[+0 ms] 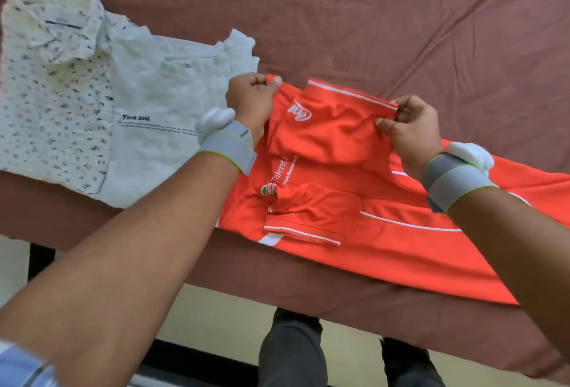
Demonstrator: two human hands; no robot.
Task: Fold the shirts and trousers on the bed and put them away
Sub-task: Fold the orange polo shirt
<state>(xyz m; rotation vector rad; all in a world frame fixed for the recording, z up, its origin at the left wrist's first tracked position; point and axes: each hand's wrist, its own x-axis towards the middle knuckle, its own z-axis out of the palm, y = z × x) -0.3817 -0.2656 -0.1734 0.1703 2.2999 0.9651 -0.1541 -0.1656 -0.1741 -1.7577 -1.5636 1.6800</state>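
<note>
An orange polo shirt [354, 201] with white piping and white lettering lies along the near edge of the bed, its near sleeve folded across the body. My left hand [251, 100] pinches the far shoulder edge of the shirt. My right hand [407, 130] pinches the cuff of the far sleeve, which is lifted and stretched between both hands. To the left lie a folded white T-shirt [160, 127] printed "Think bold." and, partly over it, a folded white shirt [52, 78] with small dark specks.
The bed is covered by a wrinkled maroon sheet [401, 22], bare across its far and right parts. Its near edge runs diagonally below the orange shirt. My legs in dark trousers [293, 352] stand on the pale floor beside the bed.
</note>
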